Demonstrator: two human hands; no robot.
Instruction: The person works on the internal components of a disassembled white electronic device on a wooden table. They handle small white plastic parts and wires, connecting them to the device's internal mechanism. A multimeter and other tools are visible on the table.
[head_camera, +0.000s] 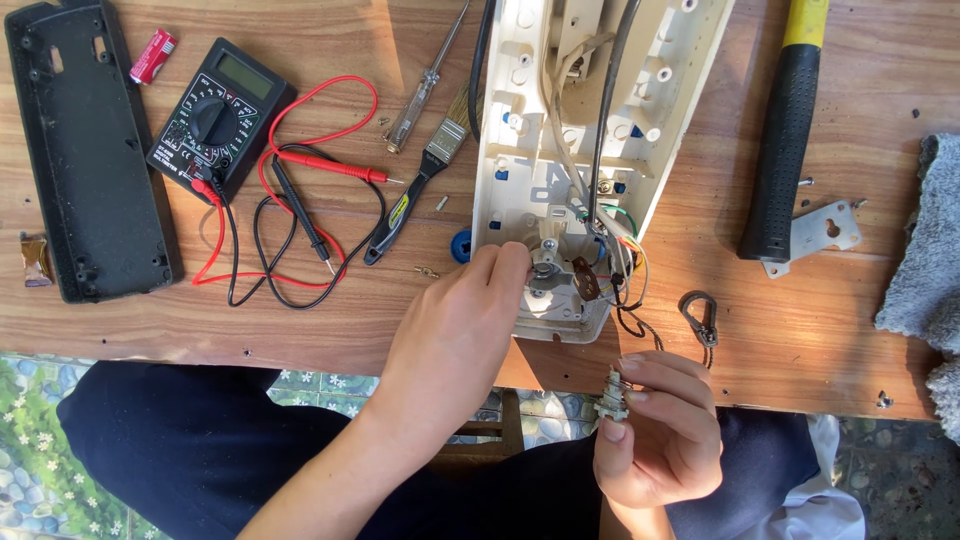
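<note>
The open white casing (590, 150) lies on the wooden table (800, 330), wires spilling at its near end; the left hand (455, 335) pinches a small metal part (545, 270) inside that end; the right hand (660, 435), below the table edge, is closed around a small switch piece (611, 400); a multimeter (220, 120), brush (420, 190), screwdriver (425, 85) and hammer (785, 140) lie around.

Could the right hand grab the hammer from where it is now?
Probably not at once: the right hand is pinching a small part. The hammer lies uncovered on the table, so once emptied, likely yes.
</note>
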